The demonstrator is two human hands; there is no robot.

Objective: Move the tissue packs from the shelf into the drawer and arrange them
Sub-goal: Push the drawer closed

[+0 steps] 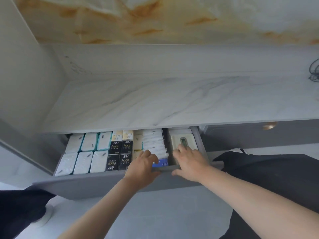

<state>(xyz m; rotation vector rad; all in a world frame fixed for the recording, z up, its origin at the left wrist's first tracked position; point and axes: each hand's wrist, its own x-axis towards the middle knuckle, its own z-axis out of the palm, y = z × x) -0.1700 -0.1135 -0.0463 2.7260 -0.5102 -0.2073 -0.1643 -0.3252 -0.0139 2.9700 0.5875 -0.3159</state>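
Inside drawer (96, 183), tissue packs (154, 144) touching left fingers (150, 155), right fingers (181, 150) on box (177, 138)

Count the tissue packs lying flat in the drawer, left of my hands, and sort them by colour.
White packs with teal edges: 6
Black Face packs: 4
Cream Face packs: 2
Total: 12
The thin white packs standing on edge by the left hand are too tightly packed to count.
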